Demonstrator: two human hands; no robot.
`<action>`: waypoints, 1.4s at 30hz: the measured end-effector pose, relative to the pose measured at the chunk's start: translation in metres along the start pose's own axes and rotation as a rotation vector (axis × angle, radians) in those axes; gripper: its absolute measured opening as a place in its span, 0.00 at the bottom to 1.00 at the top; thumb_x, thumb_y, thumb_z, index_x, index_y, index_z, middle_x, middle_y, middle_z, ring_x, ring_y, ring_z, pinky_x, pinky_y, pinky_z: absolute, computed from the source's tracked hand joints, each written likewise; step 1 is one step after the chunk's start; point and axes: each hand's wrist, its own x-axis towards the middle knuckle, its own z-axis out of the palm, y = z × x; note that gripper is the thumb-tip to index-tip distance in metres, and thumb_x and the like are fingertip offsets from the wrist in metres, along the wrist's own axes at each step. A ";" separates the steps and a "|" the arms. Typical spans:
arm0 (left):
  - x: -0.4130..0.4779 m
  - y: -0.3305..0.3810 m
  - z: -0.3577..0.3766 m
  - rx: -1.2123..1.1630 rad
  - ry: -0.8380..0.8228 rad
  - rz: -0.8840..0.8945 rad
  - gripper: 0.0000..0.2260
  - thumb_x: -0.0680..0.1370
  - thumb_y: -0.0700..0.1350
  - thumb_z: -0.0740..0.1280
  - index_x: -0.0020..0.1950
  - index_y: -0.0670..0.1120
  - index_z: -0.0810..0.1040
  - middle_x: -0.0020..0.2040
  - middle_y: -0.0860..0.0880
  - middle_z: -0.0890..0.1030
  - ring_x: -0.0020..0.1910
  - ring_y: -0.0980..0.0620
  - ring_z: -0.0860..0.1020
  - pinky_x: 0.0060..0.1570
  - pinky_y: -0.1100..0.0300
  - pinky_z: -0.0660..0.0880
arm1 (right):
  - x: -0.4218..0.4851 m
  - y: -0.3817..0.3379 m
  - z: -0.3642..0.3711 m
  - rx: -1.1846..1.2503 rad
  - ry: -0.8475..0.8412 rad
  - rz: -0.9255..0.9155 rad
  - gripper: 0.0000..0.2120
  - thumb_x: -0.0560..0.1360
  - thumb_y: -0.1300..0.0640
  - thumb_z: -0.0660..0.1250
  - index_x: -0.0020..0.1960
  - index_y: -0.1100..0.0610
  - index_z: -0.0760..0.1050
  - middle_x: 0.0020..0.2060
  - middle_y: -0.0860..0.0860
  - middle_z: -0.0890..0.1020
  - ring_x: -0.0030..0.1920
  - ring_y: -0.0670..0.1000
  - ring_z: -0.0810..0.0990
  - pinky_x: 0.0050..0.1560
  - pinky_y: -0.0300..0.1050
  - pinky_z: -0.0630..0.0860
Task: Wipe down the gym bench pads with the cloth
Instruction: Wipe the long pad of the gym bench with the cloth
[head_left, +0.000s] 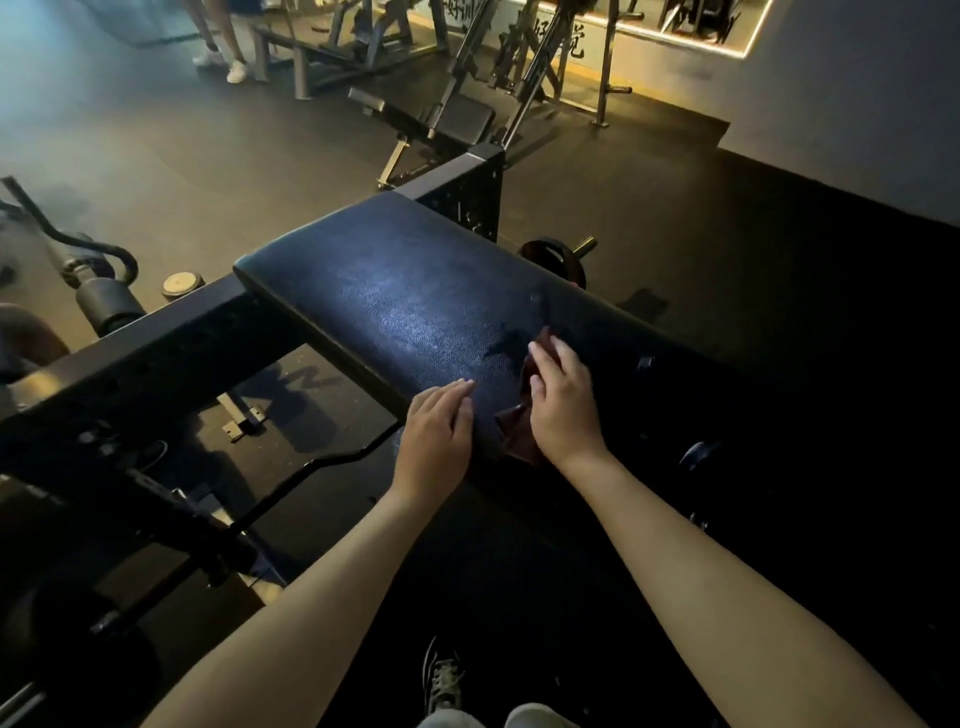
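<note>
Head camera, looking down: a broad, dark blue-black bench pad (405, 291) of pebbled, leather-like vinyl. It is rectangular with rounded, padded edges and has a soft sheen across its middle. The pad sits on a matte black square-tube steel frame (156, 353) punched with rows of holes.

The left hand (439, 441) lies flat on the pad's near edge, fingers straight and together, holding nothing. Just beside it, the right hand (563, 405) presses a crumpled dark maroon cloth (519, 441) onto the pad. Its fingers (550, 358) are nearly straight over the fabric, which bunches out beneath the palm and fingertips. A dark damp smear (504, 343) marks the vinyl just ahead of the cloth.

Below the frame rests a wavy black curl bar (322, 460) on a dark, speckled rubber floor (727, 260). A round weight plate (553, 254) shows behind the pad.
</note>
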 end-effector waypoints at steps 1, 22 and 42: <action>0.005 -0.011 0.000 0.056 -0.015 0.039 0.17 0.82 0.47 0.60 0.66 0.44 0.80 0.64 0.48 0.81 0.64 0.47 0.74 0.70 0.57 0.66 | 0.007 0.003 0.004 -0.056 -0.076 0.062 0.25 0.81 0.56 0.64 0.76 0.60 0.66 0.77 0.61 0.61 0.76 0.61 0.59 0.76 0.50 0.54; 0.051 -0.052 0.010 0.172 0.114 0.205 0.18 0.83 0.45 0.56 0.66 0.41 0.80 0.65 0.46 0.81 0.63 0.49 0.73 0.69 0.52 0.66 | 0.033 -0.022 0.042 -0.005 -0.204 -0.188 0.19 0.76 0.63 0.64 0.67 0.55 0.78 0.66 0.53 0.78 0.66 0.55 0.76 0.68 0.44 0.67; 0.087 -0.025 0.014 0.332 -0.130 0.045 0.23 0.82 0.55 0.51 0.73 0.50 0.74 0.72 0.55 0.74 0.67 0.51 0.68 0.64 0.53 0.63 | 0.055 -0.008 0.049 -0.056 -0.189 -0.280 0.17 0.81 0.61 0.62 0.69 0.58 0.75 0.68 0.53 0.75 0.70 0.53 0.71 0.70 0.43 0.67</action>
